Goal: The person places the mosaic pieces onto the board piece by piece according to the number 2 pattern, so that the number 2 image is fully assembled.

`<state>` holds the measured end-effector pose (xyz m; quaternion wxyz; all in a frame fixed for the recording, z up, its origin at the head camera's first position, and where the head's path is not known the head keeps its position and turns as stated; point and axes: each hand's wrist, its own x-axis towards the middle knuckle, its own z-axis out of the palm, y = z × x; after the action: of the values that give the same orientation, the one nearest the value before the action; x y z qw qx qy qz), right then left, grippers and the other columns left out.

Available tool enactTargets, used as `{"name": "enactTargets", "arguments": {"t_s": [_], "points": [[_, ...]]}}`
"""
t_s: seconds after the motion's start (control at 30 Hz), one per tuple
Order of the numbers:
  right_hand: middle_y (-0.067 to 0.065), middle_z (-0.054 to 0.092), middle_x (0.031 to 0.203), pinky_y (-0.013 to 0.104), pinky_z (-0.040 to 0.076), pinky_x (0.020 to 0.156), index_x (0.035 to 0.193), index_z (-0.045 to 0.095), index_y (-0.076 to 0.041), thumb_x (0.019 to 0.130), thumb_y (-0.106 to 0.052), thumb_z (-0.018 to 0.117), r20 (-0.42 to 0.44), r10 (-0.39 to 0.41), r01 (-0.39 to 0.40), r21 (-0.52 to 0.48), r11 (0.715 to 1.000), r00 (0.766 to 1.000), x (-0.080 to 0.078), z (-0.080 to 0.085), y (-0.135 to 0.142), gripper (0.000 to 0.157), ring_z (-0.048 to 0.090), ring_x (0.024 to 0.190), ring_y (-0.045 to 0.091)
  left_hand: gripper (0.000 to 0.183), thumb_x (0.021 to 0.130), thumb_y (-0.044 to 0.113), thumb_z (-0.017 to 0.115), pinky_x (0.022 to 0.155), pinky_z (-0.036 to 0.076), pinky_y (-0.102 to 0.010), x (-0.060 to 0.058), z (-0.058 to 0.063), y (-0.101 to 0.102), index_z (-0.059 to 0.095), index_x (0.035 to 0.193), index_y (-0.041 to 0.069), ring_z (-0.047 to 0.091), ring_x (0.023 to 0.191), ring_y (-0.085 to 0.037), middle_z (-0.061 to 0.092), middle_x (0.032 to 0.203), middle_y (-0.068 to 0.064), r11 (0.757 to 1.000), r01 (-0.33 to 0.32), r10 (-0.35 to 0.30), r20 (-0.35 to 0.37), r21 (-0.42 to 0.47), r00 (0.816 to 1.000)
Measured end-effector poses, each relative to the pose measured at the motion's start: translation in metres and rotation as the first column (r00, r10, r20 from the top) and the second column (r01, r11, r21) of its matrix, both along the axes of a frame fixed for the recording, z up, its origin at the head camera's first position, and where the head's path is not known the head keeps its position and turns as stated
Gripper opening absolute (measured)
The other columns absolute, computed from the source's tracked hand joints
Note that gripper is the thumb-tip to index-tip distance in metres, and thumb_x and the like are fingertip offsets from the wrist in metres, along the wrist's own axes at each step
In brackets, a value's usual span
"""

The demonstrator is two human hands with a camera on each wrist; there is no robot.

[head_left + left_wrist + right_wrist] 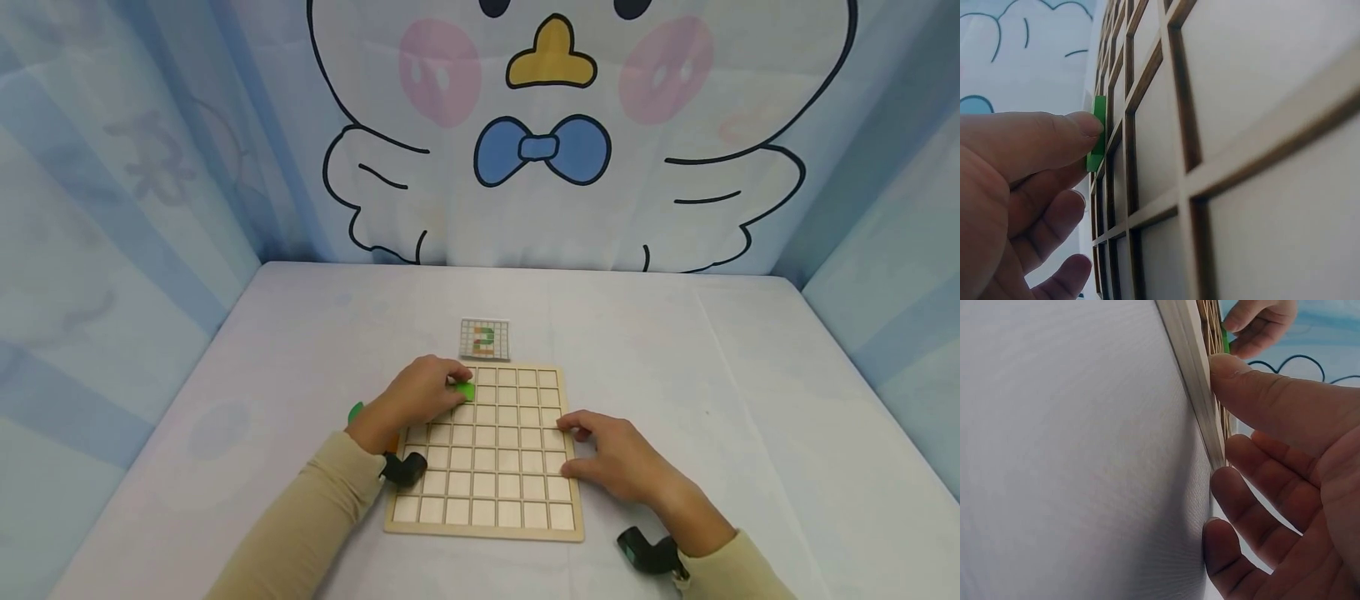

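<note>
A square wooden grid board [483, 531] lies on the table, its cells divided by thin raised strips. Between thumb and fingers, my left hand [423, 392] pinches a small green tile [467, 391] at the board's upper left. The left wrist view shows this green tile [1097, 134] held edge-on against the grid strips. My right hand [618, 454] touches the board's right edge with thumb and fingertips spread apart. In the right wrist view, the thumb [1272, 400] lies on the board's rim [1194, 381], the fingers loosely bent beside it.
Just beyond the board lies a small pattern card [485, 339] printed with a grid and a green and orange figure. Left of the board, partly behind the left wrist, are a green piece [356, 412] and an orange piece [393, 444]. Printed cloth [540, 217] surrounds the white table.
</note>
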<state>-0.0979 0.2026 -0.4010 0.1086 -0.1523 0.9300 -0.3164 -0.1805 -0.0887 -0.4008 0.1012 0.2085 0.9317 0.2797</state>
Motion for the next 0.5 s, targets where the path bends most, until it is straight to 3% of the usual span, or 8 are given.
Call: {"name": "enactTargets", "arguments": {"t_s": [0.5], "points": [[-0.002,0.064,0.108,0.046,0.046,0.09,0.125,0.065,-0.011,0.08,-0.019,0.084,0.006,-0.012,0.012,0.008,1.0,1.0,-0.0005,0.0007,-0.0007,0.049,0.058,0.1,0.019,0.027,0.092,0.017,0.074,0.096,0.049,-0.042,0.002,0.002,0.0026,0.071,0.117,0.008,0.061,0.112,-0.026,0.07,0.114,-0.004,0.999,-0.026,0.025,-0.02,-0.027,0.999]]}}
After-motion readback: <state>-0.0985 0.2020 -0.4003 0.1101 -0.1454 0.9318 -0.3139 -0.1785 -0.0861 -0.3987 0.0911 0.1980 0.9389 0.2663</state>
